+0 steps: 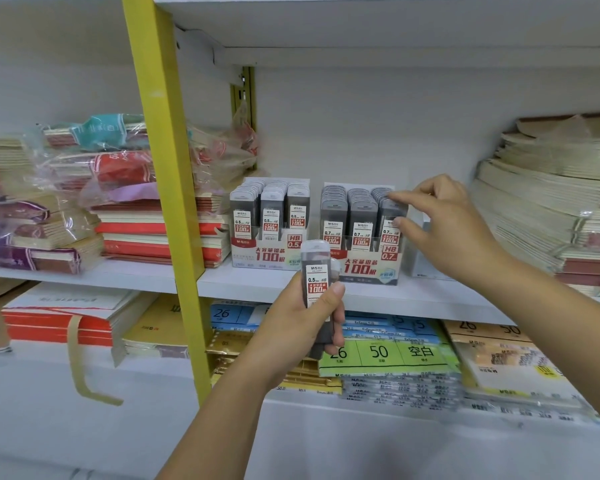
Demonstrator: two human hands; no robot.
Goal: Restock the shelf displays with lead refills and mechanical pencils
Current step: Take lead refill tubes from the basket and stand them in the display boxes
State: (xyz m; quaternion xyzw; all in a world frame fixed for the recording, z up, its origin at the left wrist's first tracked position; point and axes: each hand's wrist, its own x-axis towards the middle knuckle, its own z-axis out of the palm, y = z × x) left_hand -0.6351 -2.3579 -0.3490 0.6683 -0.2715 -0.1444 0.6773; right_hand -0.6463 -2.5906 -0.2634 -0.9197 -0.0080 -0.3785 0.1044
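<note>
Two display boxes of lead refill cases stand side by side on the middle shelf: the HB 0.5 box [269,249] on the left, the HB 0.7 box [364,265] on the right. My left hand [303,323] grips a small stack of dark 0.5 refill cases [315,271] upright, below and in front of the gap between the boxes. My right hand [440,220] reaches over the right end of the HB 0.7 box, its forefinger and thumb pinching the top of a refill case [390,206] in the rightmost row. No mechanical pencils show.
A yellow shelf upright [167,188] runs down left of the boxes. Stacks of notebooks [160,230] sit left of them, a tall pile of exercise books [548,202] on the right. Paper pads [388,355] fill the shelf below.
</note>
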